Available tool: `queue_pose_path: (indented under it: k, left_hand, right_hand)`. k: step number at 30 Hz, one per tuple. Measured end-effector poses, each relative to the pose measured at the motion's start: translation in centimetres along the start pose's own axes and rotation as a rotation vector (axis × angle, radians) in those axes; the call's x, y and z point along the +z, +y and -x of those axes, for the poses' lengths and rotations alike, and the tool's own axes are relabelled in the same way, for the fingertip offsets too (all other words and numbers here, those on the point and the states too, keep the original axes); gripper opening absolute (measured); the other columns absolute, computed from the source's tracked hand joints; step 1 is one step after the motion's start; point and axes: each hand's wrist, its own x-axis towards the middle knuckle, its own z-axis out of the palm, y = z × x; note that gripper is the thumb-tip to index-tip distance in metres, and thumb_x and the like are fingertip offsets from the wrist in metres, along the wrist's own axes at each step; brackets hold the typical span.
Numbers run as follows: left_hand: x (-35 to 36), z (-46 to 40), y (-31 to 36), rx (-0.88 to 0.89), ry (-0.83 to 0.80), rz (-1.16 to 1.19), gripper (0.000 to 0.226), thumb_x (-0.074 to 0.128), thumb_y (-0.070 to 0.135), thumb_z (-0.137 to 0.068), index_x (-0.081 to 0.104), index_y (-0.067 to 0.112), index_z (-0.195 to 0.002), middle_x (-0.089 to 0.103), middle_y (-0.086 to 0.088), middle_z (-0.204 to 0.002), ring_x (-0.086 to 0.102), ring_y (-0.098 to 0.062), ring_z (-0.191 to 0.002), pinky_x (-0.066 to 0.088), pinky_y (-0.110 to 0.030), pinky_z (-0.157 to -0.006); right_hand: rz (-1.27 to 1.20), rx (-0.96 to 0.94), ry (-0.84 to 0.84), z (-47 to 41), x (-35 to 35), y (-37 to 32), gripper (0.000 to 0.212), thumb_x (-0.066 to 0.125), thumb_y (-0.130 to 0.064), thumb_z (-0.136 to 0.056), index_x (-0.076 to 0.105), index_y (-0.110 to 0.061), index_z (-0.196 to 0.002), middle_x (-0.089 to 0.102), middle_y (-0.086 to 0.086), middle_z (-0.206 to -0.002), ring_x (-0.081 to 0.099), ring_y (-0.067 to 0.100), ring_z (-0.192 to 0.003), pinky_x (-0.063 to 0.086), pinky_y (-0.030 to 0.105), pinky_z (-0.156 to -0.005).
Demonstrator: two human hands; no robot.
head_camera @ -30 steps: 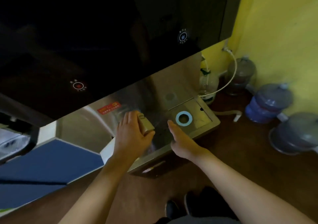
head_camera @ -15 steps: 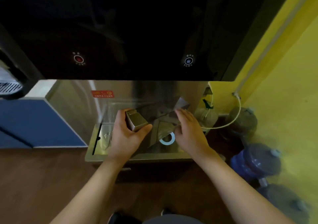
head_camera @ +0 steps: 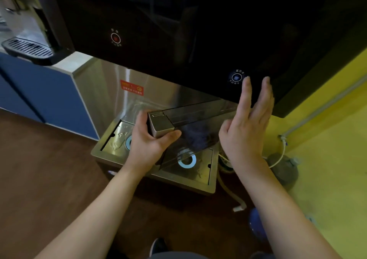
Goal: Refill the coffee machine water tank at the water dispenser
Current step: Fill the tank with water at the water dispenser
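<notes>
A dark brown wooden floor (head_camera: pixel 43 179) fills the lower left. On the right stands a yellow painted wall (head_camera: pixel 333 159) with a grey pipe (head_camera: pixel 325 105) along it. A blue cabinet (head_camera: pixel 39 87) with a pale top stands at the left. The light is dim.

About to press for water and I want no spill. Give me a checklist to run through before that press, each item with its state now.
1. Left hand gripping the water tank by its metal end: ok.
2. Tank under the dispenser's black panel, above the drip tray: ok.
3. Tank opening lined up under the outlet: cannot tell, the outlet is hidden.
4. Right hand free, open, fingertips beside the blue button: ok.
5. Right hand away from the red button: ok.
6. Tank level: not ok, it tilts.
</notes>
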Motion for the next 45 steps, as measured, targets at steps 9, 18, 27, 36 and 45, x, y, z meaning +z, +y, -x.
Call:
queue_pose_path:
  k: [9,18,27,36,45]
  left_hand:
    - [0.2,-1.3,0.6,0.108,-0.016,-0.015,0.067,0.086,0.011,-0.072,0.049,0.009,-0.128,0.063,0.004,-0.118,0.061,-0.006,-0.113,0.048,-0.016,-0.092]
    - [0.1,-1.7,1.0,0.088,-0.016,-0.001,0.065,0.086,0.02,-0.069,0.051,0.022,-0.124,0.066,0.009,-0.113,0.064,-0.01,-0.11,0.053,-0.027,-0.091]
    - [-0.1,-2.1,1.2,0.092,-0.023,-0.017,0.063,0.086,0.012,-0.071,0.05,0.027,-0.121,0.065,0.012,-0.112,0.063,-0.004,-0.108,0.05,-0.015,-0.087]
    - [-0.3,-2.2,0.9,0.11,-0.05,-0.003,0.062,0.086,0.02,-0.07,0.051,0.021,-0.122,0.065,0.005,-0.112,0.064,-0.014,-0.108,0.054,-0.029,-0.091]
    - [-0.4,-2.2,0.7,0.102,-0.04,-0.007,0.064,0.086,0.023,-0.069,0.051,0.021,-0.122,0.065,0.002,-0.115,0.064,-0.014,-0.11,0.053,-0.033,-0.092]
  right_hand:
    - [0.119,0.009,-0.067,-0.3,1.1,0.3,0.09,0.055,0.0,-0.082,0.011,-0.019,-0.158,0.004,0.03,-0.16,0.006,0.045,-0.149,0.009,0.057,-0.122]
    - [0.098,0.02,-0.035,-0.2,1.7,0.4,0.091,0.056,-0.003,-0.083,0.005,-0.017,-0.158,0.005,0.03,-0.16,0.005,0.044,-0.15,0.008,0.056,-0.122]
    - [0.089,0.028,-0.026,-0.3,1.8,0.1,0.094,0.055,-0.002,-0.082,0.002,-0.015,-0.157,0.005,0.031,-0.16,0.004,0.045,-0.15,0.008,0.057,-0.122]
    - [0.079,0.034,-0.033,-0.3,1.7,-0.1,0.09,0.052,-0.002,-0.081,0.005,-0.014,-0.157,0.005,0.032,-0.16,0.004,0.046,-0.15,0.008,0.057,-0.122]
    - [0.087,0.028,-0.018,-0.3,1.8,-0.1,0.088,0.052,0.0,-0.082,0.008,-0.013,-0.157,0.007,0.033,-0.159,0.006,0.047,-0.149,0.01,0.057,-0.122]
